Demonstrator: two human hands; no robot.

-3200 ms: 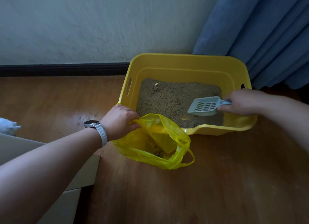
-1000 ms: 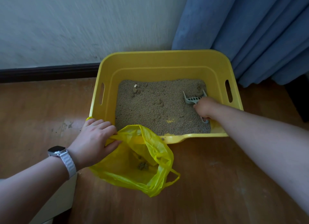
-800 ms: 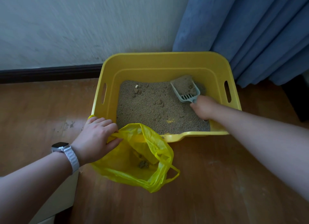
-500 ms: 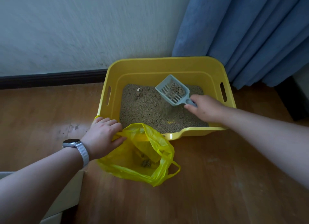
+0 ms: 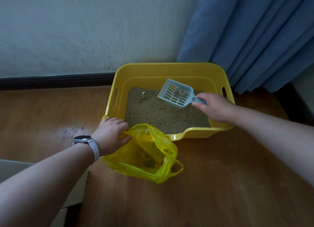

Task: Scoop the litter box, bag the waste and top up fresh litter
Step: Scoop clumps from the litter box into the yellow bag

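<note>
Both bare forearms reach forward from the near edge. The left hand (image 5: 110,135), palm down, grips the rim of the bag (image 5: 153,159). Farther right, the right hand (image 5: 215,108) curls its fingers (image 5: 203,96) round the handle of the scoop (image 5: 176,93), holding it raised.

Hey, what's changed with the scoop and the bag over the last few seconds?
The right hand dug the scoop into the litter, then lifted it out holding clumps. The left hand kept gripping the yellow bag open beside the litter box.
</note>
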